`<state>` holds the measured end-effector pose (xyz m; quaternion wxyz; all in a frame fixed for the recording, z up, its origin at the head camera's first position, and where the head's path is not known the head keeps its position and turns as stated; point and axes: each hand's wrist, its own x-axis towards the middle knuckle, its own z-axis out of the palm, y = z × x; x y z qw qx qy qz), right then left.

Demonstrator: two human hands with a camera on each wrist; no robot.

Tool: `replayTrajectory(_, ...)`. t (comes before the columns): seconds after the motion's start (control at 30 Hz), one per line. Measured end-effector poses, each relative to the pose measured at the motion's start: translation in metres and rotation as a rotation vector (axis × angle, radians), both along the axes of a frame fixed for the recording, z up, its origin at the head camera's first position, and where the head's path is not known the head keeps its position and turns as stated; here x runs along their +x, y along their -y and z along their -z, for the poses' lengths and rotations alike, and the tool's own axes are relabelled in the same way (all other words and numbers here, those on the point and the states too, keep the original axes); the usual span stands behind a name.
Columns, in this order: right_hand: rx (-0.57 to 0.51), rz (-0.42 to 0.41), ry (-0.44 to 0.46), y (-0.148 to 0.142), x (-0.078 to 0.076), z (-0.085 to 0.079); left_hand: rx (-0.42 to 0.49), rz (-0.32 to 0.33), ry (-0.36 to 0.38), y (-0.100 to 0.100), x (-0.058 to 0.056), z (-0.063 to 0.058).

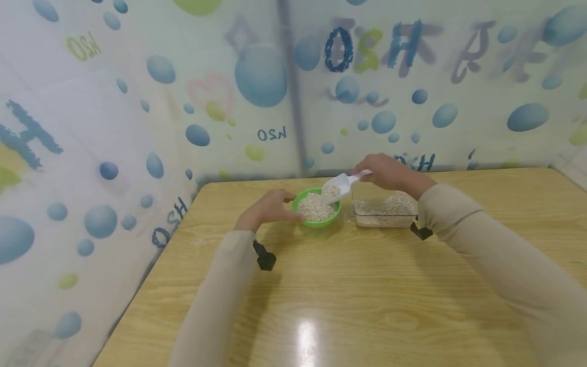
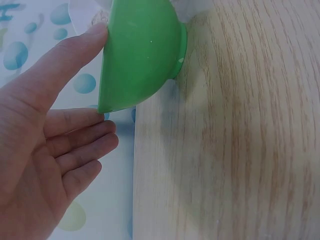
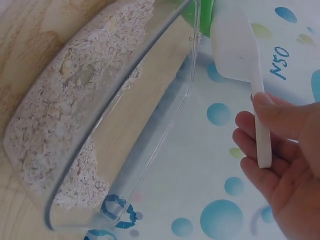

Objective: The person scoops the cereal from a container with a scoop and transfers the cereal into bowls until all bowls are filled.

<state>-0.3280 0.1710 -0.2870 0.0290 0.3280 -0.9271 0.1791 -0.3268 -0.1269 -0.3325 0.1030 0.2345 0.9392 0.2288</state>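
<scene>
My right hand (image 1: 384, 171) grips the handle of a white scoop (image 3: 235, 47), thumb on one side and fingers on the other. Oat flakes lie in the scoop, its front edge tilted down over a green bowl (image 2: 142, 50). Rolled oats (image 1: 314, 208) fill much of the bowl, which stands on the table. At the bowl's left side, my left hand (image 1: 270, 206) touches the rim with its thumb and index finger. The other fingers (image 2: 90, 142) of that hand are apart from the bowl and only slightly bent. Below my right forearm is a clear rectangular container (image 3: 127, 75) holding more oats.
The wooden table (image 1: 321, 285) backs onto a patterned wall cloth (image 1: 220, 102) with blue and green dots. Some crumbs lie between bowl and container. Black devices (image 1: 266, 259) hang at both wrists.
</scene>
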Motion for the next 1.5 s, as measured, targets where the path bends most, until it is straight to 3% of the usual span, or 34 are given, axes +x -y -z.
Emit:
replayTrajectory(0.33, -0.005, -0.047, -0.019, -0.004, 0.011, 0.002, -0.018, 0.004, 0.025, 0.002, -0.001, 0.002)
replayTrajectory(0.87, -0.035, -0.173, -0.254, 0.003, 0.021, 0.007, -0.023, 0.024, -0.004, 0.002, -0.001, 0.002)
replayTrajectory(1.0, -0.060, -0.194, -0.272, 0.007, 0.022, 0.008, -0.018, 0.027, -0.008, 0.001, -0.001, 0.001)
replayTrajectory(1.5, -0.005, -0.142, -0.390, 0.004, 0.024, 0.004, -0.020, 0.013, -0.004, 0.000, 0.000, 0.000)
